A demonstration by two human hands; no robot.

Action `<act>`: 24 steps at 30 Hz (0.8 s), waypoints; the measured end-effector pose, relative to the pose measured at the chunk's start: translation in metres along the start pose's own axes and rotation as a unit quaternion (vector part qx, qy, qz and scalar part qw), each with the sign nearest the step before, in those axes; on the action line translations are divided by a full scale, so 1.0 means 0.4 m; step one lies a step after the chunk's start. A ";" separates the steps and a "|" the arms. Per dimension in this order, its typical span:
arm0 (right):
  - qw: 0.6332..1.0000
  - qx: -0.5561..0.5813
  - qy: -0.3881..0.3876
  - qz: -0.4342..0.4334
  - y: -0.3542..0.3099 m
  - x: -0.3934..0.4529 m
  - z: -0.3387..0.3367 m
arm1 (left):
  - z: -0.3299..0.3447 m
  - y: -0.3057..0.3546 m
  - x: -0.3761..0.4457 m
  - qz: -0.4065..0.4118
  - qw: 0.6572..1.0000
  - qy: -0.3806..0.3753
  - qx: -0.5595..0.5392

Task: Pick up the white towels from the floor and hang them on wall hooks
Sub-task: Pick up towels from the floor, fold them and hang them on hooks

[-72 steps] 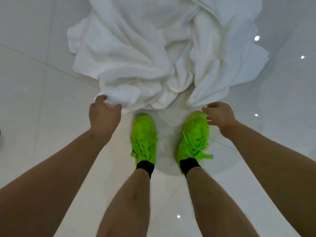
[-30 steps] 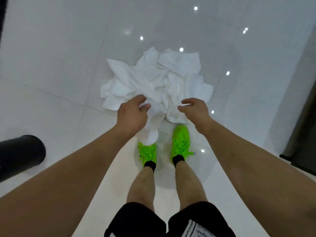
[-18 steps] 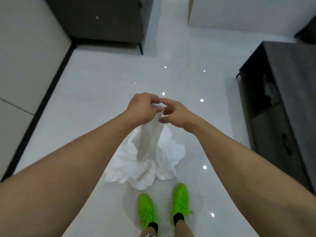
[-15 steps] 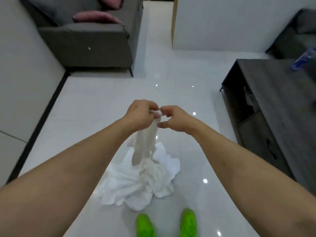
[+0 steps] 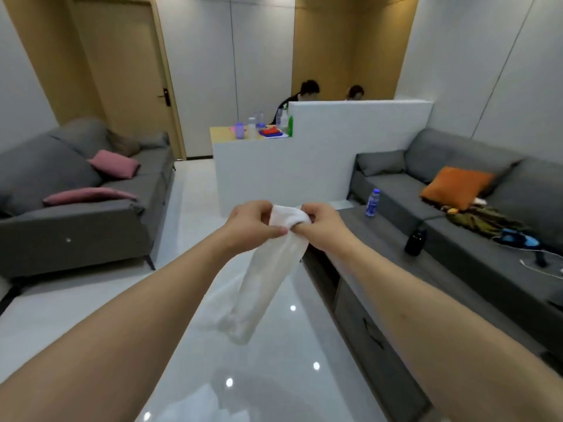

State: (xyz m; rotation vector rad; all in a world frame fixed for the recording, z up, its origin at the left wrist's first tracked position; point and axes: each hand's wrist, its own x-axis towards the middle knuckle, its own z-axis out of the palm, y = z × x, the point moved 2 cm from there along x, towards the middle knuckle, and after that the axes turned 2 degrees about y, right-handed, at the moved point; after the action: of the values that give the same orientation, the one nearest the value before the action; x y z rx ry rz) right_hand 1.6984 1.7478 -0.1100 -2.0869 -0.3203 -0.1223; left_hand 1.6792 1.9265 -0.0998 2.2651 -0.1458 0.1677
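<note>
We have one white towel (image 5: 268,278) off the floor and hanging at the centre of view, but no hooks are in sight, so all the hanging is left, we judge. Our left hand (image 5: 251,226) at 9 o'clock of the towel's top edge and right hand (image 5: 323,228) at 3 o'clock both pinch it, arms stretched forward.

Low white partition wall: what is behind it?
Behind the partition, two people's heads show above its top edge. Their bodies and whatever they sit at are covered by it.
</note>
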 end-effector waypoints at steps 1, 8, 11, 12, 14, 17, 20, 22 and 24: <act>1.000 0.008 0.015 0.001 0.014 -0.003 -0.060 | 0.039 0.045 0.007 0.002 0.999 -0.019 -0.031; 0.997 0.046 0.061 0.000 0.115 -0.035 -0.394 | 0.279 0.315 0.076 0.042 0.996 0.071 -0.029; 0.994 0.099 0.040 0.005 0.159 -0.040 -0.499 | 0.339 0.412 0.130 0.071 0.996 0.041 -0.024; 0.993 0.107 0.041 0.007 0.172 -0.035 -0.527 | 0.359 0.438 0.149 0.084 0.996 0.026 -0.018; 0.991 0.119 0.067 0.009 0.197 -0.019 -0.583 | 0.404 0.483 0.192 0.101 0.995 0.008 -0.023; 0.979 0.160 0.126 0.019 0.241 0.026 -0.660 | 0.472 0.526 0.269 0.103 0.993 -0.017 -0.057; 0.975 0.140 0.172 0.029 0.291 0.100 -0.723 | 0.552 0.530 0.358 0.088 0.981 -0.161 -0.067; 0.972 0.129 0.197 0.024 0.331 0.171 -0.752 | 0.605 0.503 0.426 0.080 0.970 -0.228 -0.001; 0.966 0.127 0.223 0.020 0.381 0.255 -0.782 | 0.651 0.455 0.512 0.061 0.967 -0.242 0.040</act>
State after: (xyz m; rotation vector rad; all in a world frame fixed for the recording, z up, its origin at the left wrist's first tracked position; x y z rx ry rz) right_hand 1.8521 1.4241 -0.0544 -1.7505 -0.0166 -0.4927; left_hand 1.8703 1.6005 -0.0951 2.3394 -0.5441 -0.3268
